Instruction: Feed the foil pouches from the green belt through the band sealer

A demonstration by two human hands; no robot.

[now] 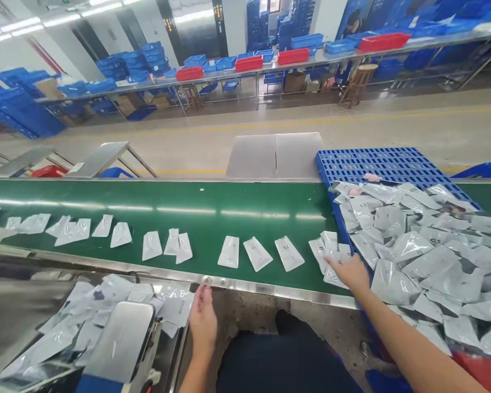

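Observation:
My right hand reaches over the green conveyor belt at the right, its thumb lying across a small cluster of white packets. Some packets sit between thumb and fingers; the fingertips are partly hidden. Beside the belt's near metal edge, my left hand is raised with fingers stretched upward and nothing in them. Single flat packets lie spaced in a row along the belt, some overlapping farther left. A large heap of the same packets fills the right side, next to my right hand.
A blue slatted plastic pallet sits across the belt under the heap. More packets lie in a metal tray at lower left, by a grey metal-topped device. Beyond the belt stand a steel table and rows of red and blue bins.

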